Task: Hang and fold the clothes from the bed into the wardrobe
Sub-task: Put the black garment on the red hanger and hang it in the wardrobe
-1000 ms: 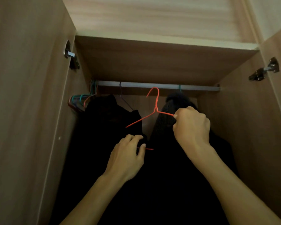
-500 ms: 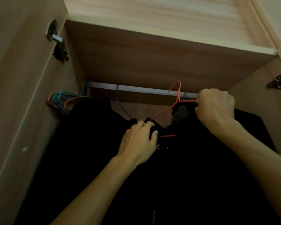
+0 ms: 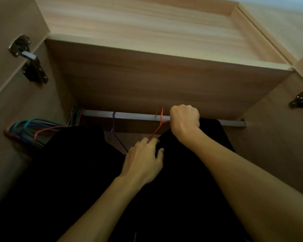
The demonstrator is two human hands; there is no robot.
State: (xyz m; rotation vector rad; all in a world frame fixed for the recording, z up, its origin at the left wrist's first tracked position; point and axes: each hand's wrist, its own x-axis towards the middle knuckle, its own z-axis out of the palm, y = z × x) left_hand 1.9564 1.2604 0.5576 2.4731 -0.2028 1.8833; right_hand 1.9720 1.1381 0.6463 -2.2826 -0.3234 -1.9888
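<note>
While the right hand [image 3: 184, 119] is closed in a fist around the red wire hanger [image 3: 160, 125], just beside its neck, the hook of this hanger curves over the grey metal rail [image 3: 129, 117] inside the light brown wooden wardrobe [image 3: 269, 145]. The fist hides the right shoulder of the hanger.

The left hand [image 3: 143, 161] is lower and a little to the left. Its fingers [image 3: 151, 140] are bent forward and close together, and their tips touch the place where the left arm of the red wire goes into the black garment [image 3: 191, 172]. The thumb stands apart from them. Whether the fingers pinch the wire or the cloth, I cannot tell.

The black garment hangs from the hanger under both forearms, and it is too dark to see its shape.

To the left, a thin purple wire hanger [image 3: 113, 124] is hooked on the same rail and carries a second black garment [image 3: 73, 154]. At the far left end of the rail hangs a bunch of coloured hangers [image 3: 30, 127], teal, pink and purple, close to the side wall. A wooden shelf board [image 3: 164, 81] lies directly above the rail. A metal hinge [image 3: 31, 67] sits on the left door.
</note>
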